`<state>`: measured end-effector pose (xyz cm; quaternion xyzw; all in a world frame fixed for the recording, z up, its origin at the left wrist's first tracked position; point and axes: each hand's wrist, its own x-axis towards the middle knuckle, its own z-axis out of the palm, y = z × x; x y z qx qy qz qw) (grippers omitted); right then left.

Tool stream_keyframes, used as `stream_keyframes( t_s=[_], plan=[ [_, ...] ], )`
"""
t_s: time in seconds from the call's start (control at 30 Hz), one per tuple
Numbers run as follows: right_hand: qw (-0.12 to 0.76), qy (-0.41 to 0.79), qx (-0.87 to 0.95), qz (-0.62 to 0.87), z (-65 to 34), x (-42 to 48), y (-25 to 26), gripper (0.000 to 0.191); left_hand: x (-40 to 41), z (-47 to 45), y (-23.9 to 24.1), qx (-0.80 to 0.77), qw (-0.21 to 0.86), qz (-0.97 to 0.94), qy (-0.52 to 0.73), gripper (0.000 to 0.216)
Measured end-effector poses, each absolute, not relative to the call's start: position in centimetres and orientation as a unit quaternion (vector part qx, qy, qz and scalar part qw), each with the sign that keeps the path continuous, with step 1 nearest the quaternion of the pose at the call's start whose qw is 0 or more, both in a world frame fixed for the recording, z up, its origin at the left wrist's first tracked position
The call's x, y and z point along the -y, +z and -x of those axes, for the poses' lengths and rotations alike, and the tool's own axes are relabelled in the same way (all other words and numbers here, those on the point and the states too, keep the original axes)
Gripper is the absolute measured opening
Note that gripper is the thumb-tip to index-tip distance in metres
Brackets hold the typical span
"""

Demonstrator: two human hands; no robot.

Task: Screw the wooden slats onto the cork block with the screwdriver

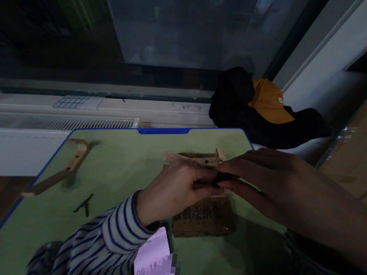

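Head view, looking down on a green bench point(114, 164). Pinching a small dark piece point(220, 178) from both sides: fingers of left hand point(171, 190) and of right hand point(266, 181) clamped together on it. Just behind the fingers, a pale wooden frame point(194, 159); below them, a brown board point(207, 220). Well apart to the left, a curved wooden part point(72, 160) and a dark clip point(84, 204) on the bench.

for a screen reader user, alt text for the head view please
The left hand and right hand pinch a small dark part over a pale wooden frame and brown board on a green mat. A curved wooden piece lies farther left, an orange cap behind.
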<state>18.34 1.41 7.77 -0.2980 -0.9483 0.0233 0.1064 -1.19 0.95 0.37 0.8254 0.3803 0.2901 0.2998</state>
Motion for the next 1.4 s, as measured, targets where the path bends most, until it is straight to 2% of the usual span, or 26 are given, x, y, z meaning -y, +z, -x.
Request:
stream_keyframes(
  t_s=[0.1,0.27,0.43,0.7,1.03,1.23,1.4],
  plan=[
    [0.116,0.015,0.949,0.292,-18.18,-1.45,7.74,0.024,-0.97,1.26,0.33,-0.374,0.292,-0.826,0.305,0.008],
    [0.112,0.003,0.951,0.290,-18.26,-1.41,7.56,0.018,-0.92,1.27,0.51,-0.374,0.300,-0.824,0.302,0.011],
    [0.132,0.002,0.952,0.275,-18.56,-1.16,7.86,0.034,-0.99,1.30,0.57,-0.369,0.297,-0.826,0.305,0.011],
    [0.109,0.032,0.956,0.271,-18.35,-1.36,7.93,0.018,-1.05,1.25,0.31,-0.366,0.289,-0.835,0.292,0.012],
    [0.109,0.008,0.956,0.272,-18.21,-1.32,7.75,0.018,-1.08,1.48,0.25,-0.367,0.275,-0.843,0.282,0.011],
    [0.107,-0.001,0.953,0.283,-18.23,-1.36,7.81,0.024,-0.94,1.19,0.24,-0.381,0.304,-0.824,0.288,0.009],
    [0.090,0.004,0.953,0.291,-18.29,-1.26,8.00,0.020,-0.76,1.08,0.21,-0.392,0.318,-0.809,0.303,0.006]
  ],
)
